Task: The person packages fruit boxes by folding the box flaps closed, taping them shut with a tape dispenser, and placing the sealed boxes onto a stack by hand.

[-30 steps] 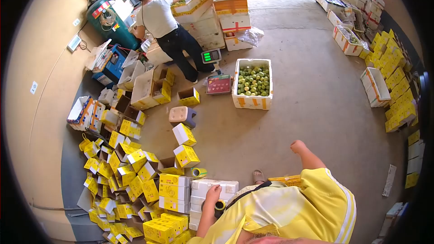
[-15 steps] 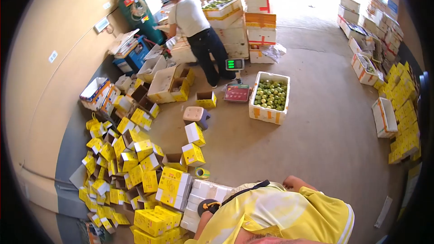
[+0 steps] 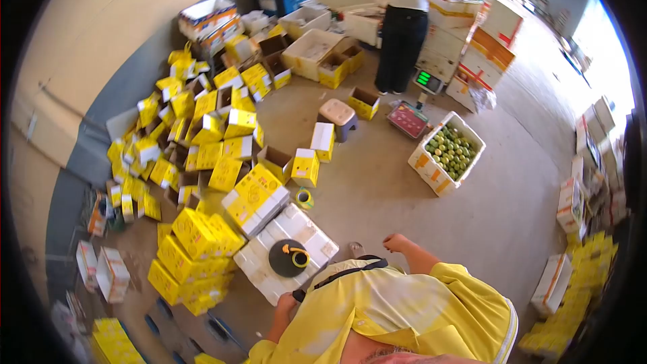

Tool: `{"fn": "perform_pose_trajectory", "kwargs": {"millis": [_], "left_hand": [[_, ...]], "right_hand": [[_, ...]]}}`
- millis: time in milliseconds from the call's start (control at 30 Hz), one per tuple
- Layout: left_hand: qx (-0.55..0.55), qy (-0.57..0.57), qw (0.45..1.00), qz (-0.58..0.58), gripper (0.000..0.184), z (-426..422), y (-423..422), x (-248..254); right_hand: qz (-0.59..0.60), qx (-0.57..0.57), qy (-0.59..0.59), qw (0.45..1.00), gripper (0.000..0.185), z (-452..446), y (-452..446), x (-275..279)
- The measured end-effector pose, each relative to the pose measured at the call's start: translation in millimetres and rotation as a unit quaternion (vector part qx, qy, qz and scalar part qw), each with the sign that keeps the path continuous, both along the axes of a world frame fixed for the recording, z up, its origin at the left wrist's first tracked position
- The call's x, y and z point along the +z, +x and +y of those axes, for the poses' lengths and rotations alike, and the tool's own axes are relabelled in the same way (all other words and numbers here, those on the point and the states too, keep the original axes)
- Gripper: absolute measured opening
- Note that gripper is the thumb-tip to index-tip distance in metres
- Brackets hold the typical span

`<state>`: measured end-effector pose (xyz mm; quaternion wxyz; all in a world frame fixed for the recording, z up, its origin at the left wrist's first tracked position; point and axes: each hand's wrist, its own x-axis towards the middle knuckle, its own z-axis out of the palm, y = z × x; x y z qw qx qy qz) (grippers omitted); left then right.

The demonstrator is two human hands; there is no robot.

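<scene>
My left hand [image 3: 287, 302] is closed at the near edge of a white foam box [image 3: 259, 261], with a small black object [image 3: 298, 294] at its fingers. On that box lies a dark round item [image 3: 288, 257] with an orange part and a tape roll [image 3: 300, 259]. My right hand [image 3: 392, 242] hangs in front of my body, its fingers curled and nothing visible in them. A yellow-and-white carton stack [image 3: 256, 197] stands beside the foam box, and another tape roll [image 3: 304, 197] is on the floor.
Yellow cartons [image 3: 209, 155] are heaped at the left. Ahead are a stool [image 3: 337, 116], a scale [image 3: 408, 119] and a foam box of green fruit [image 3: 449, 153]. Another person [image 3: 404, 20] stands among boxes. More yellow cartons [image 3: 569, 303] line the right side.
The view has swung left and down, showing more of the foam box and cartons at lower left. My right hand is again visible in front. The other person now has an arm over a foam box.
</scene>
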<state>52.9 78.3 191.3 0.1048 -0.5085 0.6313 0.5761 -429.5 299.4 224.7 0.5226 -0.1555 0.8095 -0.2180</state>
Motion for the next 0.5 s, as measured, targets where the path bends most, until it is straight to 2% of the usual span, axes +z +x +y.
{"fn": "perform_pose_trajectory", "kwargs": {"millis": [33, 67, 133, 167, 200, 233, 267, 333, 367, 433, 467, 500], "left_hand": [[0.008, -0.063, 0.988, 0.14, 0.034, 13.6, 2.2, 3.7], [0.013, -0.134, 0.952, 0.276, 0.034, 22.2, 4.8, -0.6], [0.007, -0.275, 0.811, 0.516, 0.035, 33.8, 9.4, -3.2], [0.015, -0.28, 0.814, 0.508, 0.035, 41.3, 9.3, -0.5], [0.061, -0.149, 0.962, 0.22, 0.035, 48.9, 5.5, 2.4], [0.102, 0.008, 0.99, -0.093, 0.035, 55.9, 4.7, 1.5], [0.115, 0.013, 0.989, -0.098, 0.035, 63.5, 4.5, 5.7], [0.07, -0.12, 0.988, 0.065, 0.034, 77.7, 3.9, 18.6], [0.077, -0.116, 0.989, 0.059, 0.034, 73.8, -2.7, 22.8], [0.052, -0.015, 0.997, -0.063, 0.036, 68.2, -19.1, 32.8], [0.057, -0.01, 0.996, -0.066, 0.036, 73.7, -25.6, 42.0], [0.12, -0.014, 0.991, -0.048, 0.037, 81.6, -31.3, 49.7]], "right_hand": [[-0.003, 0.02, 0.005, 1.0, 0.032, -10.3, 2.0, 3.3], [-0.014, 0.062, -0.002, 0.998, 0.032, -23.3, 0.8, 9.6], [-0.03, 0.113, -0.01, 0.993, 0.032, -45.3, -10.4, 19.4], [-0.017, 0.13, -0.007, 0.991, 0.032, -53.0, -16.6, 20.1], [-0.004, 0.147, -0.003, 0.989, 0.032, -58.8, -22.0, 20.0], [-0.011, 0.158, 0.0, 0.987, 0.032, -63.1, -29.1, 18.2], [0.002, 0.152, 0.005, 0.988, 0.031, -66.3, -39.3, 14.8], [0.006, 0.16, 0.015, 0.987, 0.031, -71.1, -56.4, 3.6], [0.019, 0.165, 0.024, 0.986, 0.031, -71.6, -65.1, -2.5], [0.029, 0.176, 0.037, 0.983, 0.031, -72.5, -79.9, -13.2], [0.052, 0.243, 0.062, 0.967, 0.031, -73.7, -87.2, -17.5], [0.075, 0.309, 0.087, 0.944, 0.03, -74.5, -89.8, -20.9]]}}
